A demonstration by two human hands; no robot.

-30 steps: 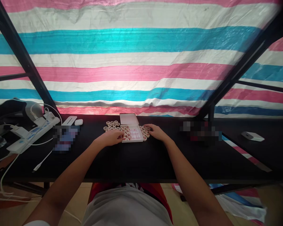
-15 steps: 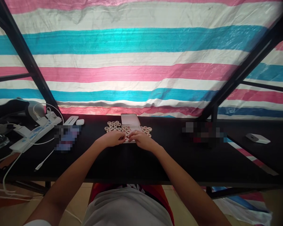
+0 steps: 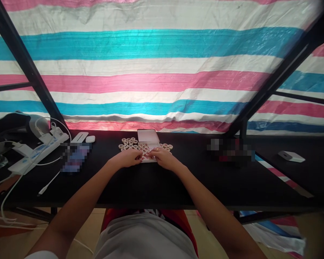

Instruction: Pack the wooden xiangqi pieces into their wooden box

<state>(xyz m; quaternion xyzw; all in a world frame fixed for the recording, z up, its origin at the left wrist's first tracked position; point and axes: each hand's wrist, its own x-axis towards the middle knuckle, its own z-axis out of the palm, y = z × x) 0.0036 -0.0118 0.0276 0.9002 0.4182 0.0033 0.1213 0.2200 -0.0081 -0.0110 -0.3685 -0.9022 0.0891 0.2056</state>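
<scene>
A small white box [image 3: 150, 160] lies with its lid [image 3: 148, 136] tipped back on the black table. Round wooden xiangqi pieces [image 3: 144, 148] with dark and reddish characters sit in rows inside it. My left hand [image 3: 130, 157] is at the box's left edge, fingers curled and thumb close to them, apparently gripping the side wall. From the right, my right hand [image 3: 163, 157] reaches over the box; its bent fingertips are closed on a piece inside, partly hidden. More loose pieces [image 3: 128, 143] are grouped left of the box, and others [image 3: 166, 146] lie to its right.
On the left are a phone [image 3: 75, 159], a white power strip [image 3: 37, 154] with cables, and a white earbud case [image 3: 90, 139]. Blurred dark items [image 3: 229, 149] stand to the right, near a white charger [image 3: 291, 156]. A striped plastic sheet [image 3: 156, 72] hangs behind the table.
The view has shifted slightly. My right hand's fingers have moved a little within the box, and more pieces show between my hands. My left hand stays at the box's left edge.
</scene>
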